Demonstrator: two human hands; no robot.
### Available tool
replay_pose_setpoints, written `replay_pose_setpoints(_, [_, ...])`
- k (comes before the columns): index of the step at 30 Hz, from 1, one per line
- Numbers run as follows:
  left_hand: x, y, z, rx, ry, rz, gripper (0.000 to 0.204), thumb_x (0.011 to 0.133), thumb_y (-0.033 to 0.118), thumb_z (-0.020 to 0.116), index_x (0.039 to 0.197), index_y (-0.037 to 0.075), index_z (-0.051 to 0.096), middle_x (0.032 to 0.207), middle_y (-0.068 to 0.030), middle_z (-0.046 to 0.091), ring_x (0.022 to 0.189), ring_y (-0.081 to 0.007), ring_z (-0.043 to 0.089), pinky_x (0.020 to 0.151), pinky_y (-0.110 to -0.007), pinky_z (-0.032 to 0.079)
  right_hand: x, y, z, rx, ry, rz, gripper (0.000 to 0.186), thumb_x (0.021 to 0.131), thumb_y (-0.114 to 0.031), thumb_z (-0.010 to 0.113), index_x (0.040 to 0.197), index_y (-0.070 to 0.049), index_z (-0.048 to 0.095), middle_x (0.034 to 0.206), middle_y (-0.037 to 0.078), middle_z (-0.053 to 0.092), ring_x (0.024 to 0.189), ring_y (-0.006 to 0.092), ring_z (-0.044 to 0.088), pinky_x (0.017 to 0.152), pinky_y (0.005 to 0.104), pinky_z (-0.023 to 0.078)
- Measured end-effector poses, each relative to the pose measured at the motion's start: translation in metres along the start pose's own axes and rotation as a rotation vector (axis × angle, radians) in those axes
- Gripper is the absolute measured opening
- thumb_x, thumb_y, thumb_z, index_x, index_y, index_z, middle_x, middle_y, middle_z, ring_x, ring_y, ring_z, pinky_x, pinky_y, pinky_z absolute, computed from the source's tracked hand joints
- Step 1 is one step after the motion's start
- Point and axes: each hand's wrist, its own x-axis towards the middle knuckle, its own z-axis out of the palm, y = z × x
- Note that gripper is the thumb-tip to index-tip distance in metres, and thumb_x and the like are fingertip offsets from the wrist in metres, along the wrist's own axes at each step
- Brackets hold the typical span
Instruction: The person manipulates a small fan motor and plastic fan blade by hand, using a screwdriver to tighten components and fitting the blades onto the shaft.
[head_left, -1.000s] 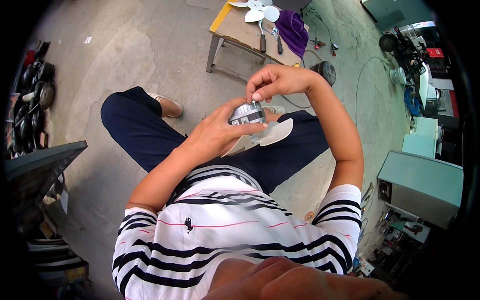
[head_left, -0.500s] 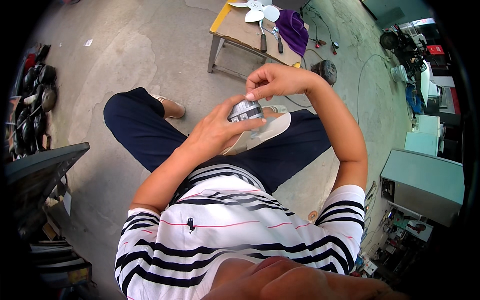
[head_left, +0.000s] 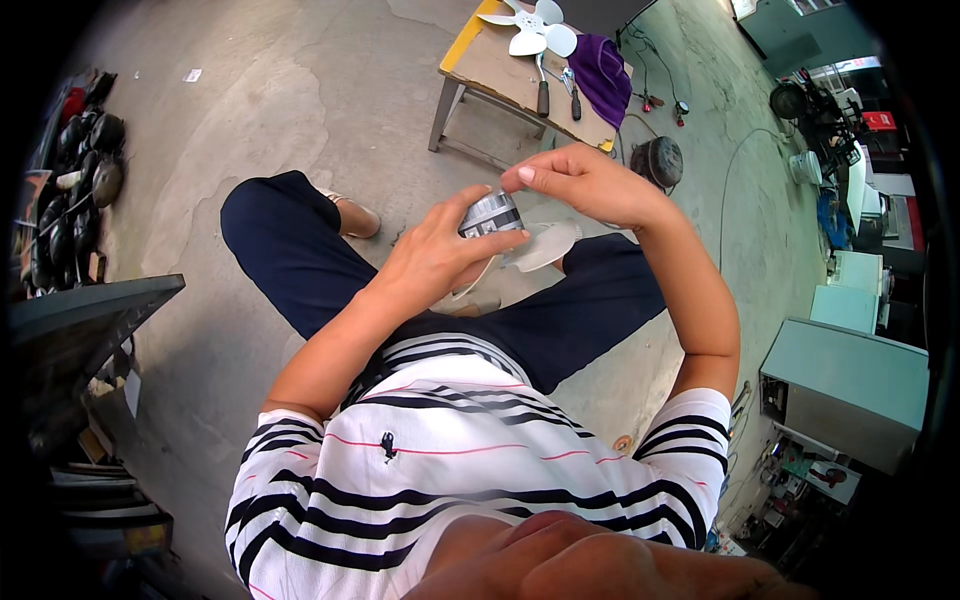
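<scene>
Evidently for steadiness — our left hand [head_left: 435, 245] clamps silver fan motor [head_left: 490, 213] above our lap [head_left: 535, 325], pale blades [head_left: 545, 248] left free; our right hand [head_left: 590, 185] crooks near motor's top — whether pinching, we cannot tell.

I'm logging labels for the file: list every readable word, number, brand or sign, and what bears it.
No text can be read.
Silver motor in the left hand: any marking too small to read.
Striped shirt: dark emblem, no readable letters.
White scrap on the floor: too small.
Red object, far right: too blurred.
</scene>
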Motion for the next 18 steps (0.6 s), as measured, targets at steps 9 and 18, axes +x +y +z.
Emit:
replay_pose_setpoints(9, [0.000, -0.002, 0.003, 0.034, 0.025, 0.008, 0.059, 0.082, -0.002, 0.070, 0.125, 0.038, 0.071, 0.142, -0.0166, 0.052, 0.117, -0.0372, 0.063, 0.091, -0.043, 0.057, -0.004, -0.002, 0.016, -0.030, 0.032, 0.080, 0.047, 0.110, -0.038, 0.053, 0.128, 0.002, 0.069, 0.125, 0.010, 0.072, 0.116, 0.0147, 0.063, 0.103, 0.0316, 0.047])
replay_pose_setpoints(18, [-0.001, -0.004, 0.008, 0.066, 0.044, -0.013, 0.054, 0.085, 0.001, 0.071, 0.124, 0.039, 0.071, 0.141, -0.0145, 0.052, 0.115, -0.0360, 0.063, 0.090, -0.042, 0.057, -0.007, 0.002, 0.034, 0.062, 0.073, 0.031, 0.052, 0.110, -0.041, 0.049, 0.127, 0.005, 0.067, 0.138, 0.015, 0.064, 0.125, 0.0221, 0.060, 0.106, 0.0340, 0.046])
